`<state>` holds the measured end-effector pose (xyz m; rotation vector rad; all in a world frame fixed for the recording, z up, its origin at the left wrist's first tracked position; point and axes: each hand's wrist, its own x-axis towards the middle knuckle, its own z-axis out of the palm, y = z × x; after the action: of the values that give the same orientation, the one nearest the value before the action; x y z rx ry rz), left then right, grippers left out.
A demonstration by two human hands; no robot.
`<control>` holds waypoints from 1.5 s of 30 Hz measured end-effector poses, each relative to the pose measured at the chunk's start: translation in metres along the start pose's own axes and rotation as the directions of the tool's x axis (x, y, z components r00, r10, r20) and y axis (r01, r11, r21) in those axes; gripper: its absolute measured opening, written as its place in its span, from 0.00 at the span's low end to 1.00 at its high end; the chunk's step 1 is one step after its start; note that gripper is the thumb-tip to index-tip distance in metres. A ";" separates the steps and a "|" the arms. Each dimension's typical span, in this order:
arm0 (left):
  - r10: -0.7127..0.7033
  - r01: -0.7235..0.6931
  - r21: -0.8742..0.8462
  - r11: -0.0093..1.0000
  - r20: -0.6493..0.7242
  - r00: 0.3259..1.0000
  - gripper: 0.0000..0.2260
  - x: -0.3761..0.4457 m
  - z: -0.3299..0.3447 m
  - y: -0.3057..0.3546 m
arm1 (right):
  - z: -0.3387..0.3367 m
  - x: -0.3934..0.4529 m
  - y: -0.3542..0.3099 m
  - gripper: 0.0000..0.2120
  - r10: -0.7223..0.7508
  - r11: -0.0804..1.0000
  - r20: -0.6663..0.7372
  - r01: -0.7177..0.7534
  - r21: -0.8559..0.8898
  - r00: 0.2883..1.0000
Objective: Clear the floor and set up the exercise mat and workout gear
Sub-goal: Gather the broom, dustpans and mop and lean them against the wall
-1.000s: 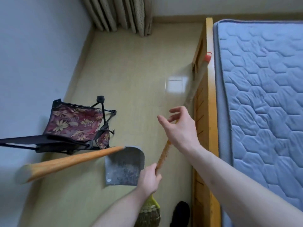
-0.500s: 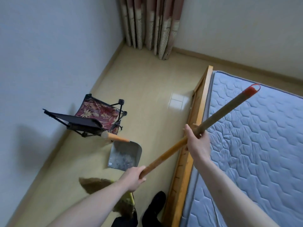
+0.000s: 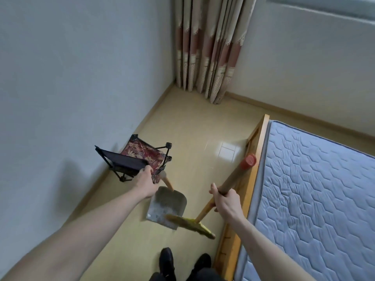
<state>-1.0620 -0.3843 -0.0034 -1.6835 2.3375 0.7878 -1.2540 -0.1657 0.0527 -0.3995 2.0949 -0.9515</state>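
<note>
My right hand (image 3: 225, 200) grips the wooden handle of a broom (image 3: 233, 179) with a red cap. Its yellow-green bristles (image 3: 190, 224) hang low over the front edge of a grey metal dustpan (image 3: 166, 205). The dustpan lies on the beige floor (image 3: 192, 128), and its short wooden handle (image 3: 168, 182) points toward a folding chair (image 3: 140, 157). My left hand (image 3: 144, 183) is stretched out at the chair's near corner, just left of the dustpan handle's end. The thumb lies at the dark backrest edge, and the fingers are hidden behind the hand.
The chair, with its floral seat, stands against the left wall (image 3: 71, 88). A wooden bed frame (image 3: 252, 175) with a blue quilted mattress (image 3: 316, 189) fills the right side. Curtains (image 3: 207, 47) hang in the far corner. My black shoes (image 3: 167, 262) stand at the bottom.
My left hand has let go of the broom and reached forward to the chair and dustpan handle. The broom now hangs from my right hand alone, its bristles swung over the dustpan.
</note>
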 end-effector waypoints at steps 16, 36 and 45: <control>-0.071 0.020 0.207 0.978 0.244 0.967 0.28 0.051 0.026 0.037 | -0.035 0.101 0.001 0.18 0.013 0.979 0.173 0.023 -0.202 0.985; -0.380 0.376 -0.054 0.925 -0.090 0.921 0.08 -0.123 0.033 -0.061 | 0.070 0.122 -0.077 0.14 0.025 0.648 0.646 0.479 -0.592 0.763; -0.605 0.550 -0.273 0.789 -0.189 0.773 0.07 -0.264 0.027 -0.154 | 0.181 -0.002 -0.081 0.14 -0.028 0.435 0.808 0.735 -0.520 0.588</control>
<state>-0.8316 -0.1849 0.0339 -2.5591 1.7082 0.7138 -1.1172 -0.3081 0.0392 -1.6187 1.5229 0.1562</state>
